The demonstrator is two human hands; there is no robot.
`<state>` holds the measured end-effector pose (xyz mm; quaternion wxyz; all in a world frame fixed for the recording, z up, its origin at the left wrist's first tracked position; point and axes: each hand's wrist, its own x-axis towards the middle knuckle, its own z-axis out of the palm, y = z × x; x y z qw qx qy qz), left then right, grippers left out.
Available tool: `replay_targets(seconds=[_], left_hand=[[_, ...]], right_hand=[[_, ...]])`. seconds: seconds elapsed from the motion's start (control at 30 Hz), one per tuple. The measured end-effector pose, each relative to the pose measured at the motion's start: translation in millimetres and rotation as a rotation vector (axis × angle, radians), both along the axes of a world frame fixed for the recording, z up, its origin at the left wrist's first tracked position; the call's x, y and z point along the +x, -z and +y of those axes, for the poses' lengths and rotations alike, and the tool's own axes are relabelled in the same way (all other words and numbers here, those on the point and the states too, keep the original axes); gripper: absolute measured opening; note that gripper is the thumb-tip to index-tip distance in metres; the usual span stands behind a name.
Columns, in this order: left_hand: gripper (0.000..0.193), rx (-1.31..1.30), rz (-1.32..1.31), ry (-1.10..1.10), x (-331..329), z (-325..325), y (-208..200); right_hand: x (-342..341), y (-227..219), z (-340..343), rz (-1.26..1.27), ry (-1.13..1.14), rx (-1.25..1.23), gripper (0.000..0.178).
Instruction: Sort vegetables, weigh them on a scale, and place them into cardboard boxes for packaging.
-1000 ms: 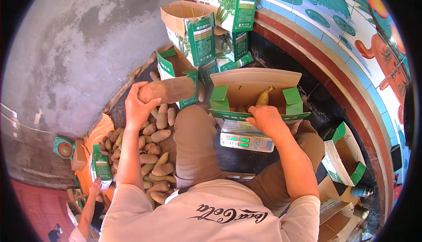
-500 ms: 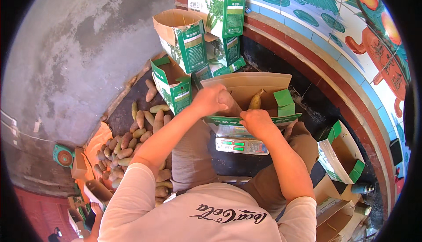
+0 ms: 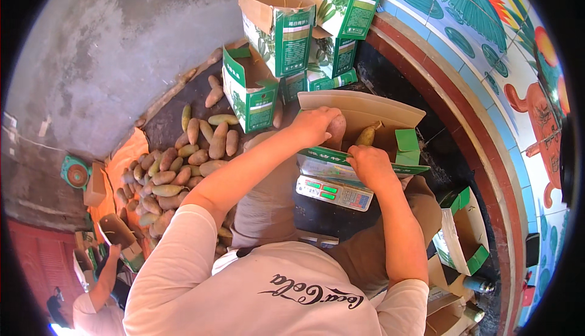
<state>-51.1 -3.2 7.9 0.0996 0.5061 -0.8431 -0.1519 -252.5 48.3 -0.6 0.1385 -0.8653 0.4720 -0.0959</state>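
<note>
An open green-and-white carton [image 3: 378, 108] stands in front of me at the scale [image 3: 334, 193], which has a keypad and lit green displays. My left hand [image 3: 314, 126] reaches over the carton's left end, its fingers closed round a reddish-brown, soil-covered radish [image 3: 336, 131] inside the opening. On the carton's near edge, my right hand [image 3: 370, 164] grips the green front flap. Just beyond its fingers a yellowish-green radish [image 3: 368, 135] rests in the carton, stem end up. The carton's bottom is hidden from me.
Many loose radishes [image 3: 164, 177] lie heaped on the floor at left, partly on an orange sheet [image 3: 122, 147]. Several cartons [image 3: 292, 43] are stacked at the back. Another open carton [image 3: 466, 229] stands at right. At lower left, another person's arm [image 3: 106, 278] reaches toward boxes.
My left hand has lowered the reddish-brown radish into the carton's left part, turning it more upright. My right hand stays at the front edge. The whole view has shifted and tilted.
</note>
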Motion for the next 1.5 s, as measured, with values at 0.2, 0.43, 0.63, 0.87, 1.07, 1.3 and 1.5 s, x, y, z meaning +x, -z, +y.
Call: replay_targets(seconds=[0.2, 0.43, 0.63, 0.87, 1.07, 1.3, 1.5], left_hand=[[0.065, 0.196, -0.03, -0.06, -7.5, -5.4, 7.6], [0.058, 0.111, -0.122, 0.012, -8.5, -5.4, 10.6], [0.055, 0.065, -0.113, -0.059, -15.6, -0.8, 8.7], [0.048, -0.078, -0.005, -0.124, -16.8, -5.3, 6.7], [0.051, 0.154, 0.365, -0.248, -4.5, -23.6, 8.1], [0.042, 0.224, 0.072, -0.033, -1.2, -24.3, 41.2], [0.03, 0.239, 0.144, -0.106, -1.0, -19.5, 24.6]], right_hand=[[1.4, 2.1, 2.5, -0.04, -0.017, -0.048, 0.017], [-1.8, -0.6, 5.8, -0.033, -0.022, -0.073, 0.016], [-2.5, -1.3, 8.4, -0.021, -0.021, -0.07, 0.013], [-4.7, 0.6, 10.5, -0.005, -0.03, -0.06, 0.011], [-6.4, -0.1, 9.7, -0.006, -0.029, -0.051, 0.011], [-3.9, -4.0, 9.8, 0.001, -0.03, -0.102, 0.008], [-7.1, -3.5, 10.0, -0.055, -0.033, -0.07, 0.013]])
